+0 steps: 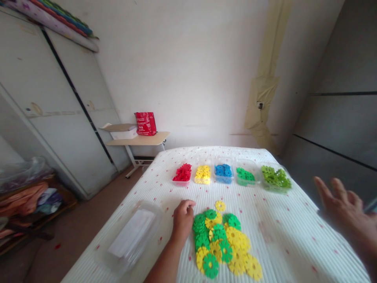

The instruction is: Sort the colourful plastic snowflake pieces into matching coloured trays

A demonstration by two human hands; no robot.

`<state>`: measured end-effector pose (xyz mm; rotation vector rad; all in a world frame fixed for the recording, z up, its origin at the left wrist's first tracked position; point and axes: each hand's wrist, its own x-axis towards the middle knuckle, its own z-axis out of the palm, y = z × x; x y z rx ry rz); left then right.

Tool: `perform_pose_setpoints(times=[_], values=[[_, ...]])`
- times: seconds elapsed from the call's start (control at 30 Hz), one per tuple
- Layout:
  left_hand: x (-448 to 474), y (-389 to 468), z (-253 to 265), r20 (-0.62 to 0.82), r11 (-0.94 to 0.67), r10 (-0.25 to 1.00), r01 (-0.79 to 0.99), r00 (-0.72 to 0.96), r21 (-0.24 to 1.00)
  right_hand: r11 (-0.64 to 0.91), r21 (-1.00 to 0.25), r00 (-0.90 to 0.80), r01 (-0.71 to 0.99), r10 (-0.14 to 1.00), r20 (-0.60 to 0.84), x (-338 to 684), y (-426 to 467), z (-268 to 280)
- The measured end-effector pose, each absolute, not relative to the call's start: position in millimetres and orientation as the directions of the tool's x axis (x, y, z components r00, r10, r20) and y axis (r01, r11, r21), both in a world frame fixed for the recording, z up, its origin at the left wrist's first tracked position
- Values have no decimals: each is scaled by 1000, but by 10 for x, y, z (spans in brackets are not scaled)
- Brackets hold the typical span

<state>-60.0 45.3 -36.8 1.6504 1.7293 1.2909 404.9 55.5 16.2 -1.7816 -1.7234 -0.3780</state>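
Observation:
On the table, green and yellow flower-shaped plastic discs (218, 243) lie in a flat pile, with one yellow disc (220, 206) just beyond it. My left hand (183, 218) rests on the cloth at the pile's left side, fingers curled in, and no piece shows in it. Raised over the table's right edge is my right hand (343, 204), its fingers spread and nothing in them. Clear trays stand in a row behind the pile, holding red pieces (183, 173), yellow pieces (202, 174), blue pieces (224, 171), green pieces (245, 175) and light green pieces (275, 177).
A clear plastic tub (134, 232) with a white block inside stands at the left of the white dotted tablecloth (159, 188). Further back, a small table (141, 139) bears a red bag (145, 123) and a white box (122, 131). Grey cabinets flank both sides.

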Motion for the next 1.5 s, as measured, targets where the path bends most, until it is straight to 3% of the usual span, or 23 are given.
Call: perform_pose_setpoints(times=[0.03,0.07,0.17,0.2,0.33,0.47,0.67,0.9,1.0,1.13,1.23,1.33,1.5], values=[[-600,453,-368,289,-138,935,540,-207,831,-42,-208,146,977,846,513,3836,589,182],[-599,453,-367,286,-136,935,536,-208,834,-27,-219,125,975,885,449,3607,599,203],[-597,447,-358,268,-120,939,529,-214,840,328,-386,-230,862,932,279,2915,542,256],[-597,445,-355,261,-114,941,527,-214,842,357,-466,-296,810,934,202,2713,514,265],[-597,439,-340,243,-100,947,524,-211,846,326,-596,-400,734,917,8,2174,460,233],[-598,441,-328,271,-124,939,527,-213,841,328,-553,-422,766,905,-49,2028,495,138],[-602,448,-328,273,-129,938,517,-213,846,327,-516,-410,792,910,-54,1999,498,110],[-625,473,-376,275,-132,938,519,-209,844,197,-626,-343,755,932,-120,1996,501,115],[-632,477,-391,255,-118,946,520,-200,846,133,-769,-342,625,933,-116,2037,534,118],[-628,474,-388,238,-98,951,536,-198,838,-30,-956,-270,293,956,-113,2177,643,221],[-626,475,-384,256,-108,944,539,-208,835,24,-987,-86,159,996,11,2362,808,377],[-630,481,-388,256,-114,946,539,-196,835,101,-968,83,231,989,123,2554,1045,530],[-635,489,-394,210,-73,959,547,-191,834,53,-790,154,610,971,184,2677,1458,650]])
